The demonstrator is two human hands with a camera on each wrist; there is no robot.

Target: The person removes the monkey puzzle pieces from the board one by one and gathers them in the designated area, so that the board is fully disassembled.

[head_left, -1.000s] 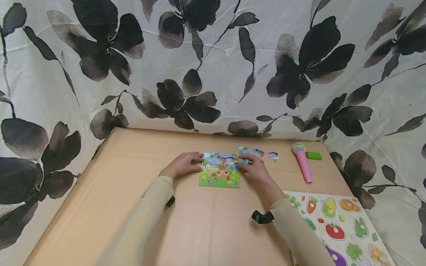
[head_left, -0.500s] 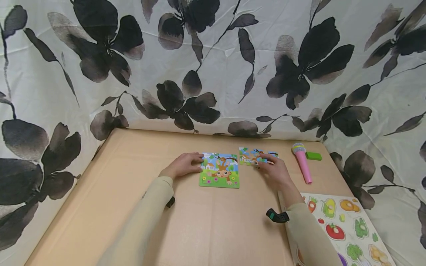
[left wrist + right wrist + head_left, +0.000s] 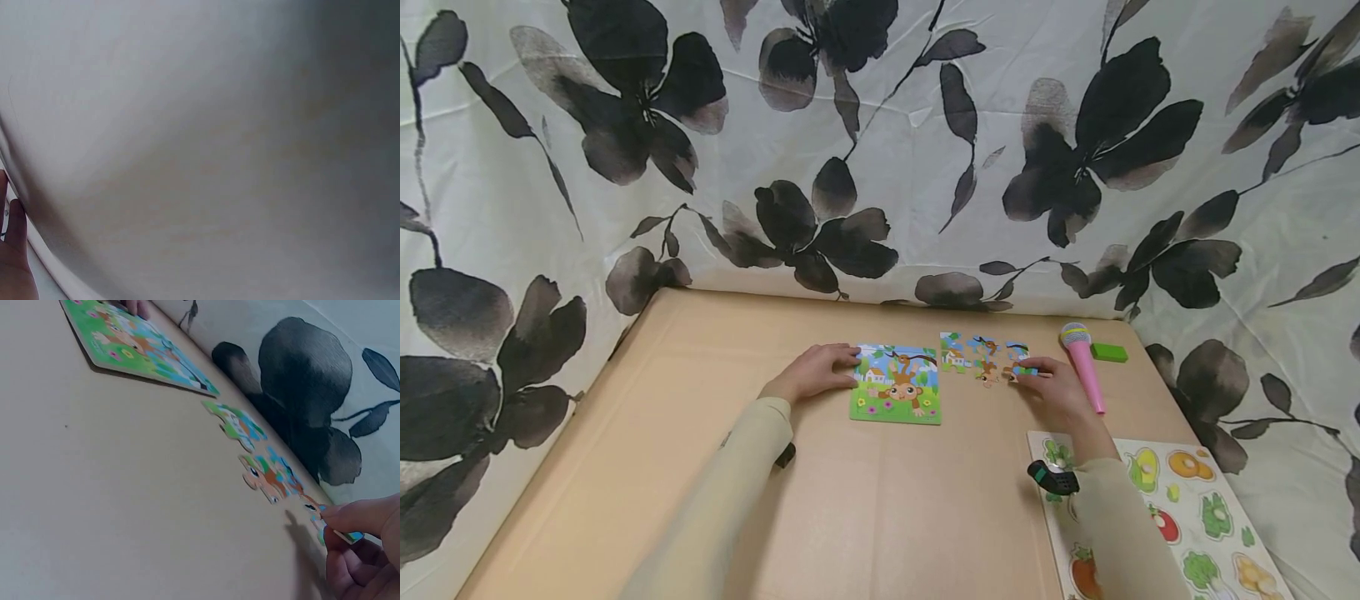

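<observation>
A square puzzle board [image 3: 895, 387] with a cartoon monkey lies on the table. My left hand [image 3: 812, 372] rests at its left edge, fingers touching the board's side. To the right of the board, several loose jigsaw pieces [image 3: 981, 343] lie in two rows, one showing a house and others parts of the monkey. My right hand [image 3: 1060, 390] is at the right end of these rows. Between thumb and fingers it pinches a puzzle piece [image 3: 349, 537], mostly covered by the fingertips in the right wrist view. The left wrist view holds mostly blurred table, with left fingers [image 3: 17, 228] at its edge.
A pink toy microphone [image 3: 1084, 367] and a green block [image 3: 1108, 353] lie beyond the right hand. A white board of vegetable pictures [image 3: 1217, 483] lies at the front right, partly under the right forearm. A flowered cloth [image 3: 917, 125] hangs behind the table [image 3: 880, 500].
My right hand has moved right, from the puzzle board's right edge across the loose pieces to their right end, uncovering those on the left. The left hand has stayed in place.
</observation>
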